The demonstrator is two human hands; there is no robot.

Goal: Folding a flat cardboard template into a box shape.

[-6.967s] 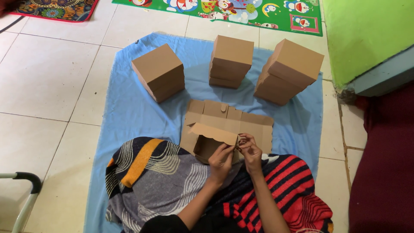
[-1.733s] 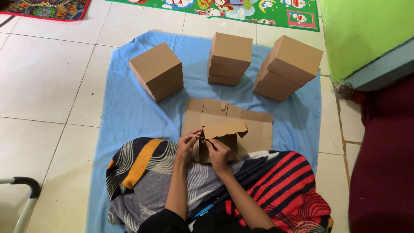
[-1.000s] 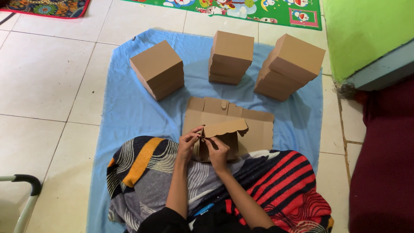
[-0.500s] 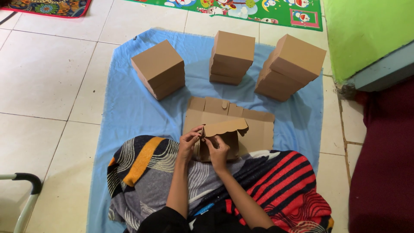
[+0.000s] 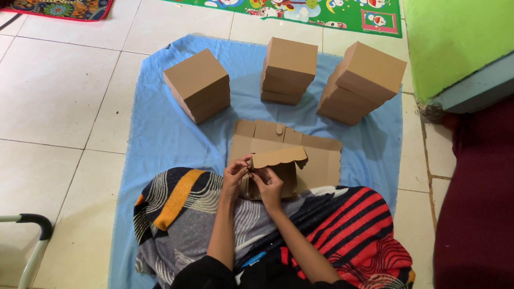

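Note:
A half-folded brown cardboard box (image 5: 279, 170) with a scalloped flap rests against my lap. My left hand (image 5: 236, 175) pinches its left edge, and my right hand (image 5: 268, 184) grips the same corner just below the flap. Under the box lies a flat cardboard blank (image 5: 317, 151) on the blue cloth (image 5: 160, 134). My legs are covered by a striped patterned fabric (image 5: 332, 230).
Three stacks of finished brown boxes stand on the cloth: left (image 5: 198, 84), middle (image 5: 288, 69), right (image 5: 363, 82). A green mattress (image 5: 455, 43) lies at the right, a colourful play mat (image 5: 300, 10) at the top, a metal handle (image 5: 32, 235) at the lower left.
Seven seconds ago both hands worked at the box's right side. They have since shifted to its left corner, and the scalloped flap now stands raised. Little has moved in the last second.

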